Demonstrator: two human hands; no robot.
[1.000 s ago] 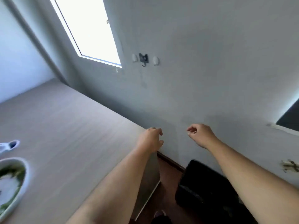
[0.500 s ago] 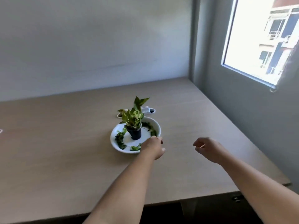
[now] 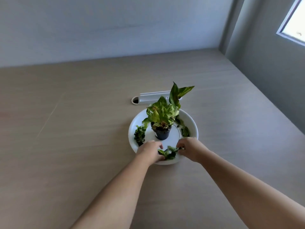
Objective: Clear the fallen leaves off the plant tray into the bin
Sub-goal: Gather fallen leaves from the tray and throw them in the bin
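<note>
Both hands, left hand (image 3: 149,150) and right hand (image 3: 189,149), pinch a clump of leaves (image 3: 168,152) at the near edge of the white tray (image 3: 191,124), in front of the potted plant (image 3: 162,119).

At the centre of the frame a round white tray (image 3: 192,124) sits on a pale wooden table (image 3: 66,129). A small dark pot (image 3: 162,133) stands upright in its middle, holding a green and yellow plant (image 3: 163,111). Fallen leaves (image 3: 140,135) lie in clumps along the tray's left, right and lower parts. The left hand (image 3: 149,152) and right hand (image 3: 189,150) reach in from the lower frame, fingers curled on the lower clump. Above the tray lies a white strip (image 3: 154,96). A window (image 3: 295,22) fills the upper right corner.
</note>
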